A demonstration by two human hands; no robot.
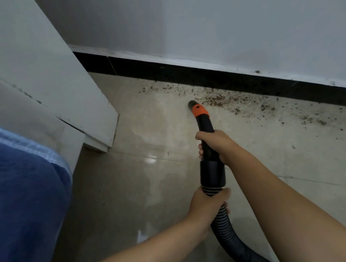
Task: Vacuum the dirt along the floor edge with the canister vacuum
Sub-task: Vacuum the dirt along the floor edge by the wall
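Both hands are wrapped around the vacuum: the right hand (213,146) is curled round the rigid black handle tube (206,128), the left hand (208,209) is closed round the ribbed hose (224,230) just below the smooth black cuff (212,173). The nozzle (192,104) is seen low over the floor, near the left end of the dirt, with an orange collar (199,110) right behind the open black tip. The hose is curved off toward the near right edge.

Glossy beige floor tiles (152,195) are shown, with faint grout lines and a light reflection. A black baseboard (205,75) is run along the far side under a pale grey wall (221,22). Brown crumbly dirt (223,100) is scattered in a band along the baseboard, thinning out to the right. A white cabinet corner (95,116) is set at left, with chipped edges. Blue fabric (23,196) with a lighter hem is seen at near left.
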